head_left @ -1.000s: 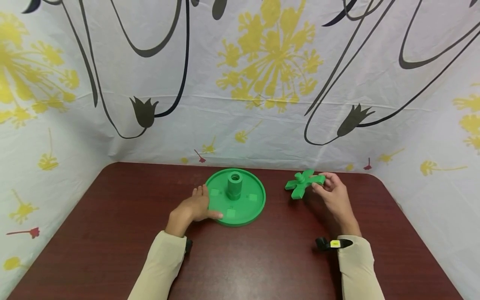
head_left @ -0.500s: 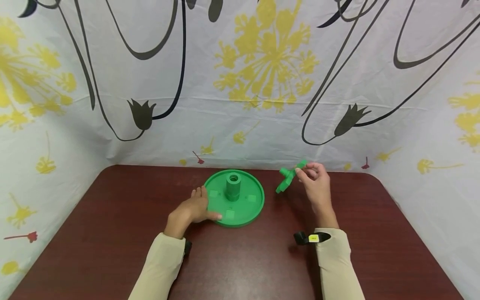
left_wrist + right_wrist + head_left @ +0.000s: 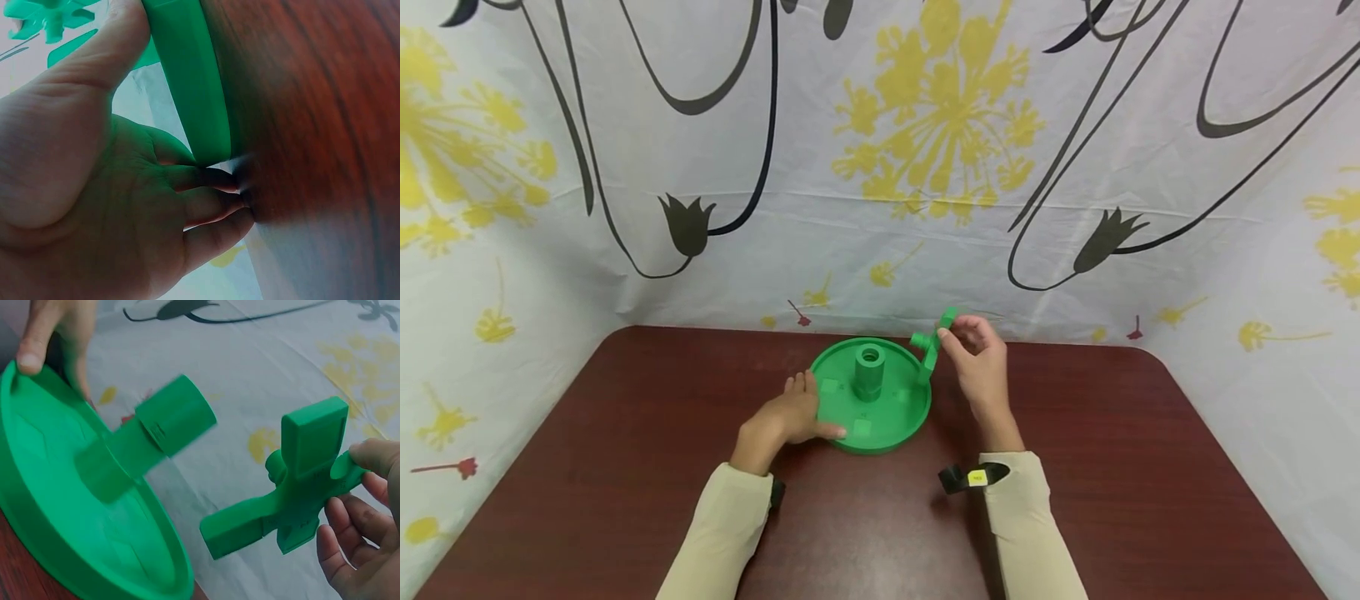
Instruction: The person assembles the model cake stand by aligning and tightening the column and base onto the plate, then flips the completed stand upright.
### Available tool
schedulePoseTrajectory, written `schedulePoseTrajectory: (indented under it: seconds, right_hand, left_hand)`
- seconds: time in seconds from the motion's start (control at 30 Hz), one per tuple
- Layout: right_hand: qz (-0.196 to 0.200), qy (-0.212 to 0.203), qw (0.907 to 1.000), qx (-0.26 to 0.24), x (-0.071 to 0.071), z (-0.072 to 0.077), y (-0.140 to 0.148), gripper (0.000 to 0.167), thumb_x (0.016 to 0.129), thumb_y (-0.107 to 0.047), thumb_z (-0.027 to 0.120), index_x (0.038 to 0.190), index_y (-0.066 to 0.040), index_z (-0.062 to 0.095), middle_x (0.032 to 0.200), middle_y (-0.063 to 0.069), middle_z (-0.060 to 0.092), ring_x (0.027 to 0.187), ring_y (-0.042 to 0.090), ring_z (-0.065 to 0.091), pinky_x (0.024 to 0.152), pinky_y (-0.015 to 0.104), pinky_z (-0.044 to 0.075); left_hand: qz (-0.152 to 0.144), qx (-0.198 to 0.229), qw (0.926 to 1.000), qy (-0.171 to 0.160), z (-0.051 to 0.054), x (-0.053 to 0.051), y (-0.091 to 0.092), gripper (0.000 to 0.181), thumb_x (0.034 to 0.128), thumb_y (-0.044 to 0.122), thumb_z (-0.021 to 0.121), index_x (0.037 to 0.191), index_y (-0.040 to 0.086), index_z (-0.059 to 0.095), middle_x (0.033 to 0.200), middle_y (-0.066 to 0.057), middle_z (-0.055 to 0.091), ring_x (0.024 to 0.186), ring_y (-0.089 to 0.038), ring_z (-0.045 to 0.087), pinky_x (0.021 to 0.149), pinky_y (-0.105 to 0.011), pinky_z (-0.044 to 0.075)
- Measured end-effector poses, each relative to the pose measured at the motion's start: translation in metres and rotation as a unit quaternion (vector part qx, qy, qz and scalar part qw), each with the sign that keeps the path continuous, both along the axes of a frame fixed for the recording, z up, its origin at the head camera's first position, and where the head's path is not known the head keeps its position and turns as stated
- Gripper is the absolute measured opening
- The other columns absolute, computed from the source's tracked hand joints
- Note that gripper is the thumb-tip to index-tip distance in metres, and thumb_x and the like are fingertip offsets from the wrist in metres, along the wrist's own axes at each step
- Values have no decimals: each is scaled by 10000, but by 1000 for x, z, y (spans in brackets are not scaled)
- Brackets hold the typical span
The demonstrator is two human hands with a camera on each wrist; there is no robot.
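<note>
Soft, even light, faint glare on the table [image 3: 865, 533], dimmer left wrist view.

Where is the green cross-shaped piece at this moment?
In the head view, the cross-shaped piece is pinched in the right hand, by the right rim of the round green base.

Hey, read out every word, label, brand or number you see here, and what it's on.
Nothing can be read clearly.
Yellow label on the black band at the right wrist: too small.
Marks on the green cross piece: too blurred.
Marks on the central post: too blurred.
Faint mark on the green dish: too small.
</note>
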State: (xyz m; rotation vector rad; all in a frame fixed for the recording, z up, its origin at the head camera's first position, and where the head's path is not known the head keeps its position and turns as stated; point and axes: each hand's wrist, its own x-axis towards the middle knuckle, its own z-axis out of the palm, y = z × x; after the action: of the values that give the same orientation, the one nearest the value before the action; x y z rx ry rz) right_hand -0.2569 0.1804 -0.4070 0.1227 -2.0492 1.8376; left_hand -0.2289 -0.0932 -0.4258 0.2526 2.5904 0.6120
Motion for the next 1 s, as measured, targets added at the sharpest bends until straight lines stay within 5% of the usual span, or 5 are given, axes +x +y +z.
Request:
schedulePoseTrajectory:
  seconds: [0.23, 0.63, 1.0]
  right_hand:
    - [250, 408, 9985, 248, 3, 3, -25, 249, 898, -55, 730, 1120, 33, 658, 1048, 186, 694, 927, 86, 647, 811, 198, 512]
    - [574, 964, 9903, 819, 7, 0, -57, 231, 897, -67, 733, 1117, -14, 685, 1032, 151, 710, 906, 264, 676, 775, 280, 536]
    - [999, 1317, 9611, 2212, 8, -3, -61, 283, 978, -163, 646, 1252, -106, 690, 1275, 96, 660, 1180, 280, 542, 971, 498, 466]
  left_hand:
    - [18, -26, 10000, -5, 0, 0, 0, 1118, 899, 476, 704, 1548, -99, -3, 1621, -301, 28, 1515, -421, 38, 1159, -559, 265]
    - [30, -54, 10000, -32, 0, -2, 0, 1126, 899, 489, 699, 1550, -93, -13, 1621, -304, 17, 1514, -427, 24, 1159, -559, 265]
    - [10, -12, 10000, -29, 1, -1, 0, 1114, 902, 475, 702, 1547, -100, -1, 1617, -312, 23, 1511, -436, 32, 1159, -573, 254]
